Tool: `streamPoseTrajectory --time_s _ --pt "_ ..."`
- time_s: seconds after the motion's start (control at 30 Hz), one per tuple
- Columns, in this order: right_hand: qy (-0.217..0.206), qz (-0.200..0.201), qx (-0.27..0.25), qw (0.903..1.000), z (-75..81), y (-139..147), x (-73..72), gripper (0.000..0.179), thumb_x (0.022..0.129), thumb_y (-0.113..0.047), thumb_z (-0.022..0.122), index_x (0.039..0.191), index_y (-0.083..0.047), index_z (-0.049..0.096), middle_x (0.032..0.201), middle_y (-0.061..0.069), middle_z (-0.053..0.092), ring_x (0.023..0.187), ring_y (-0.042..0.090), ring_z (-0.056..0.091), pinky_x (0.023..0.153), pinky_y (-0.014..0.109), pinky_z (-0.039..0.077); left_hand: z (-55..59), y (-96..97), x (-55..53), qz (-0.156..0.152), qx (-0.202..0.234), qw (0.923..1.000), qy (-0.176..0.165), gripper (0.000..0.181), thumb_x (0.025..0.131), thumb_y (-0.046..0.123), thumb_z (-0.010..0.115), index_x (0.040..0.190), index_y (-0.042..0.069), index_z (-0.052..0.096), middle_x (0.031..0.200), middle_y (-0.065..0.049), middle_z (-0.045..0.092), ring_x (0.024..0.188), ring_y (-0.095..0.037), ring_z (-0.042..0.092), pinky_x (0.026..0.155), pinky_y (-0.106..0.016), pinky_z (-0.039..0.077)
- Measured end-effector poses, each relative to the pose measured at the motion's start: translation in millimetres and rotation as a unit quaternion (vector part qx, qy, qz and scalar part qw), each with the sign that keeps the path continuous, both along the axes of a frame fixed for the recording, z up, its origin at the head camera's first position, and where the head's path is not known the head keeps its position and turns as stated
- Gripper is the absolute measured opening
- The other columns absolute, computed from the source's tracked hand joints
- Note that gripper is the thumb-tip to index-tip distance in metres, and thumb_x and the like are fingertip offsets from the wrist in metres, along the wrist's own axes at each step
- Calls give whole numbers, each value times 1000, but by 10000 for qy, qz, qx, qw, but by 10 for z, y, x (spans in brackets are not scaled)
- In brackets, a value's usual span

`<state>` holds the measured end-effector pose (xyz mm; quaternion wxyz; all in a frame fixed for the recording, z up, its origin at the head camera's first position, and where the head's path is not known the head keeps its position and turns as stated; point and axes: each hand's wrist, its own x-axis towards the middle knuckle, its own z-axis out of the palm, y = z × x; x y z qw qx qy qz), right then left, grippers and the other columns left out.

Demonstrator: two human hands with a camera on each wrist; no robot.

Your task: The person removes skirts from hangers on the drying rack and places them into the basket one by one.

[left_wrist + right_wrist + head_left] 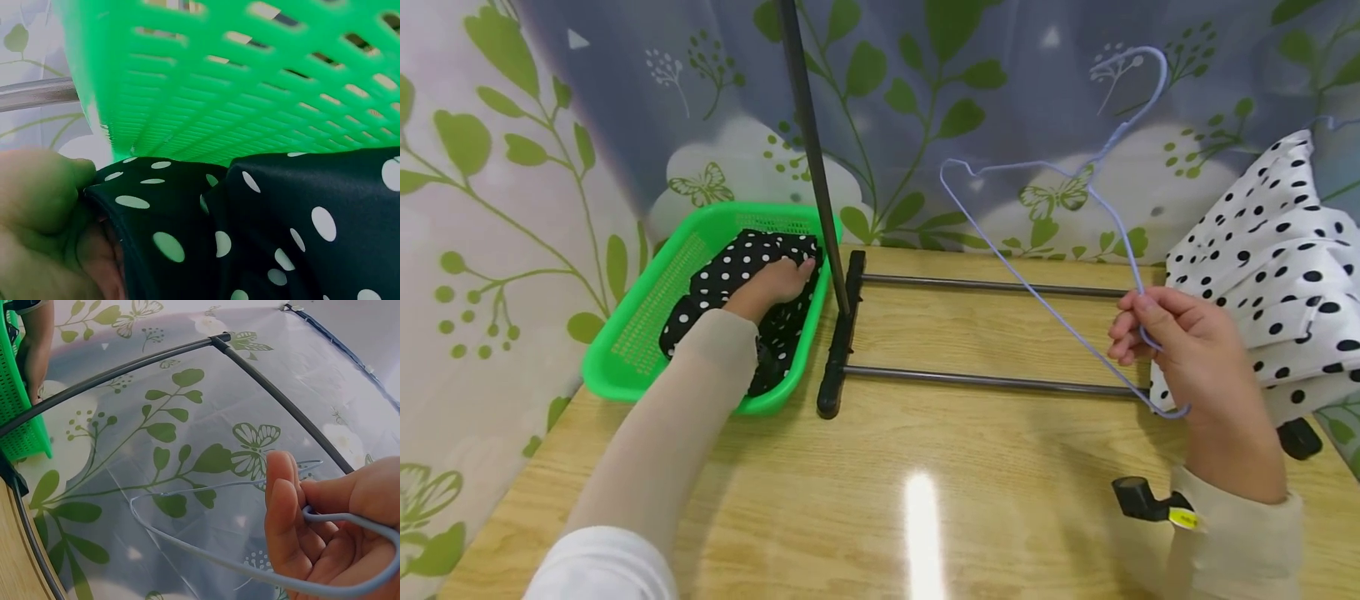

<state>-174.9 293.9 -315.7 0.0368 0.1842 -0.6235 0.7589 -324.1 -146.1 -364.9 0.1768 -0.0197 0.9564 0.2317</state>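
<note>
1. Behind everything on my feed: a curtain (910,108) printed with green leaves and butterflies.
2. Wood-grain desk (1000,500), bright glare streak near the front.
3. Dark rack (814,150) standing on it, two rails running sideways along the base.
4. White dotted cloth (1277,258), kinda bunched over at the rack's right end.
5. Bright green basket (606,375) on the desk, just left of the rack.
6. Black dotted cloth (730,271), rumpled inside the basket.
7. Light-blue hanger (1107,148), up off the desk and tilted, hook at the top.
8. My right grip (1187,333): narrow, pinching the hanger's wire beside the white cloth.
9. My left grip (781,282): down in the basket, holding the black cloth's edge between thumb and fingers.
</note>
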Motion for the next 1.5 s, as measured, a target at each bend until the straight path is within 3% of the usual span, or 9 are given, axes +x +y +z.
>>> streamPoseTrajectory --time_s 0.17,0.3,0.5,0.9,1.1,1.23,1.37,1.5 --pt "127 44 66 9999 38 -47 6 19 101 -3 47 95 3 64 76 9 68 62 15 66 56 23 55 2 -33 -28 442 144 9984 323 60 108 37 22 141 -10 39 140 -30 43 124 -43 46 99 -51 39" --pt "249 19 183 9995 74 -93 7 19 101 -3 47 94 2 64 75 8 67 61 14 66 54 23 53 -11 -79 -42 672 370 9957 515 63 107 40 27 147 -8 31 148 -29 35 132 -44 39 105 -52 36" --pt "224 -15 164 9996 113 -125 22 20 101 -4 47 93 2 65 74 7 67 60 14 66 53 22 53 23 -64 -39 713 612 9941 546 73 104 51 30 152 -3 22 155 -26 25 139 -43 29 110 -53 30" --pt "253 2 254 9994 156 -187 64 20 101 -5 48 93 1 65 74 6 68 60 13 66 53 21 52 143 -46 39 564 943 9906 821 68 104 49 29 152 1 26 154 -22 30 139 -40 31 110 -53 30" --pt "233 14 282 9993 176 -205 74 19 101 -5 49 93 1 65 74 6 67 60 14 66 53 21 52 196 -25 64 567 1202 9840 1187 54 108 38 22 147 3 37 138 -21 47 130 -38 42 104 -50 36" --pt "187 -7 290 9994 190 -211 72 19 101 -6 49 93 1 65 74 6 67 60 14 66 53 22 52 248 -11 77 519 1208 9810 1424 58 107 40 14 140 1 43 129 -21 52 125 -39 45 103 -50 35" --pt "257 6 352 9990 203 -229 67 20 101 -5 48 92 1 65 74 6 67 60 14 66 53 22 52 286 11 90 656 1412 9735 1674 62 107 43 11 134 0 47 129 -20 52 125 -39 45 104 -51 34" --pt "347 -4 476 9983 213 -243 62 20 101 -5 48 92 1 64 74 6 67 59 14 66 53 22 51 346 57 82 807 1945 9606 1816 61 107 43 12 142 4 42 139 -18 49 132 -36 41 109 -47 31"
